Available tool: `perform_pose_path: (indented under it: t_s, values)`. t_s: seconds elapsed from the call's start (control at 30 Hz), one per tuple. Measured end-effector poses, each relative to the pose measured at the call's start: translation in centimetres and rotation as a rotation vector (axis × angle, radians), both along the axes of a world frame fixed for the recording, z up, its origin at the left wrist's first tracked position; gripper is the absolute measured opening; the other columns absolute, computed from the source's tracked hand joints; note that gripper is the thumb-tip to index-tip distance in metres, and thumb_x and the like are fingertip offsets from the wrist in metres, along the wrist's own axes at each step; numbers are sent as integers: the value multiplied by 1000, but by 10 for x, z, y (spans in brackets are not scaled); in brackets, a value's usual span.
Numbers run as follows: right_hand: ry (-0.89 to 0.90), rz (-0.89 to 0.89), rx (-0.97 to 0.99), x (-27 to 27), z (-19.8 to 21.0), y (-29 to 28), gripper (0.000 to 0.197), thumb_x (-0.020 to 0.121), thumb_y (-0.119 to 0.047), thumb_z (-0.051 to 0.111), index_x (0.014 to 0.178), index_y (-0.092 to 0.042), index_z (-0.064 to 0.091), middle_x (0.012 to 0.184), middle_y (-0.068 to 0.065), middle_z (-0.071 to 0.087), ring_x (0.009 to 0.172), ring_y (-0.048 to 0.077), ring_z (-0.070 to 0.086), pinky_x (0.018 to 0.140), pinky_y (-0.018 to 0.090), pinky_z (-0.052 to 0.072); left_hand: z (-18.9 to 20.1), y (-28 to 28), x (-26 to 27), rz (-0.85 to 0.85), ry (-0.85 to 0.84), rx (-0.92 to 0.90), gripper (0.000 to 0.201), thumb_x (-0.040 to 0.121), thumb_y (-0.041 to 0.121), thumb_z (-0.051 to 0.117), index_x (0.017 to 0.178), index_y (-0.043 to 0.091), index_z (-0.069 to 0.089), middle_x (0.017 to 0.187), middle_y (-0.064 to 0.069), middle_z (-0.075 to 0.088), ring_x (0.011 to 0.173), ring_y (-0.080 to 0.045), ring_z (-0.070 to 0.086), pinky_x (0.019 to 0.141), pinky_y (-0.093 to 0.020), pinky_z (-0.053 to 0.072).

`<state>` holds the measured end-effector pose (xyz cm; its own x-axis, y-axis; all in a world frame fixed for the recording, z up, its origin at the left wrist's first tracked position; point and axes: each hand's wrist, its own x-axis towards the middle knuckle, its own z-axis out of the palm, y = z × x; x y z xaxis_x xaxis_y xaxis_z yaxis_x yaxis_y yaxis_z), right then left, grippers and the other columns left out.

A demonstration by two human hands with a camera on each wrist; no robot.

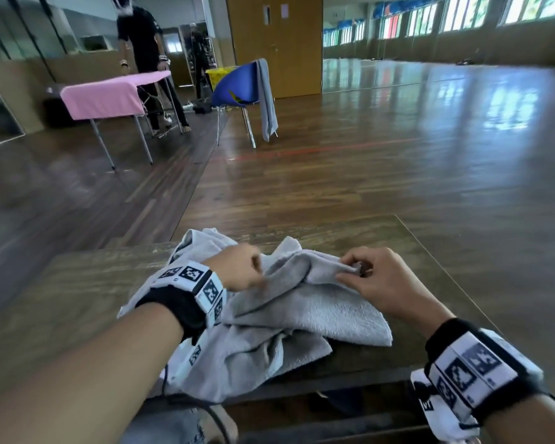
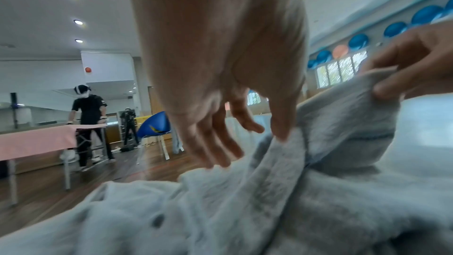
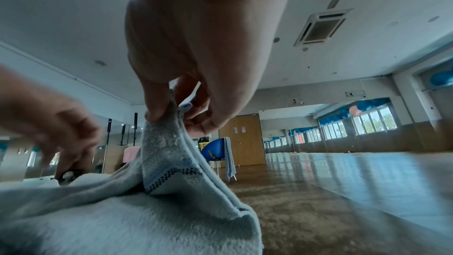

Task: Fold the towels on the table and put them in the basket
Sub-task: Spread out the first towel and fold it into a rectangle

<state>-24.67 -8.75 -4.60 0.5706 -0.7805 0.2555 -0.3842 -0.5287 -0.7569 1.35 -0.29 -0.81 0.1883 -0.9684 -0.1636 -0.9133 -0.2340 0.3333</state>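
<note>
A crumpled grey towel (image 1: pixel 302 309) lies in a heap on the wooden table (image 1: pixel 77 299) in front of me. My right hand (image 1: pixel 353 270) pinches a corner of the towel (image 3: pixel 171 162) between thumb and fingers and holds it a little above the heap. My left hand (image 1: pixel 253 274) is over the left part of the heap. In the left wrist view its fingers (image 2: pixel 215 152) hang fairly straight, with the thumb touching a fold of the towel (image 2: pixel 269 201) and nothing held. A yellow basket (image 1: pixel 217 78) stands far off behind a blue chair (image 1: pixel 234 84).
Another grey towel (image 1: pixel 266 97) hangs over the blue chair's back. To the far left a person (image 1: pixel 141 43) stands behind a table with a pink cover (image 1: pixel 109 94). Wooden floor stretches between my table and the chair. The table's right edge lies near my right hand.
</note>
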Motion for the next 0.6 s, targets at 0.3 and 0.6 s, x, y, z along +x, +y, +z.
perform_pose_path:
  t_s: [0.3,0.6]
  values:
    - [-15,-22,-88,10,-8,-15,14,80,-13,82,82,-25,74,78,-8,70,70,9,62,63,25,48,-15,-51,-55,-176,298,-417,16,97,20,57,106,20,70,106,5,68,92,-6,59,81,-24,41]
    - [-139,-139,-29,12,-16,-38,15,78,-12,81,82,-26,76,71,-5,72,62,7,61,57,27,51,-27,-81,-58,-213,485,-355,30,82,49,74,85,20,74,77,4,72,65,-4,61,60,-21,50]
